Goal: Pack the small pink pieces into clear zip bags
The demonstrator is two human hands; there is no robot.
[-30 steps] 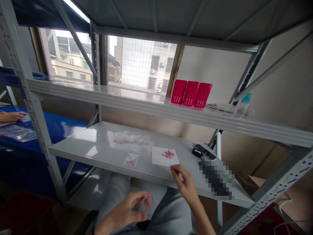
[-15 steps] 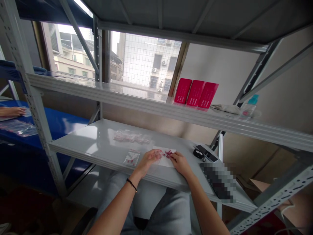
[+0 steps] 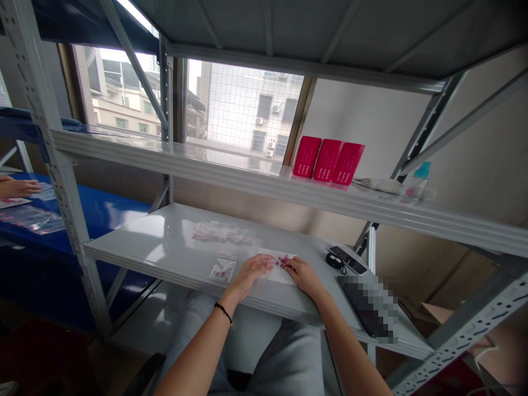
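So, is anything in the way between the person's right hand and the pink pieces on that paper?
No, nothing visible stands between them: the right hand sits right beside the pink pieces on the white paper.

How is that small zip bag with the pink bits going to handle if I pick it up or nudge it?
The small zip bag looks thin and clear, so it will probably feel very light and flop rather than hold its shape. Its smooth film may skid easily on the glossy white shelf if pushed. The pink pieces inside may slide around within it.
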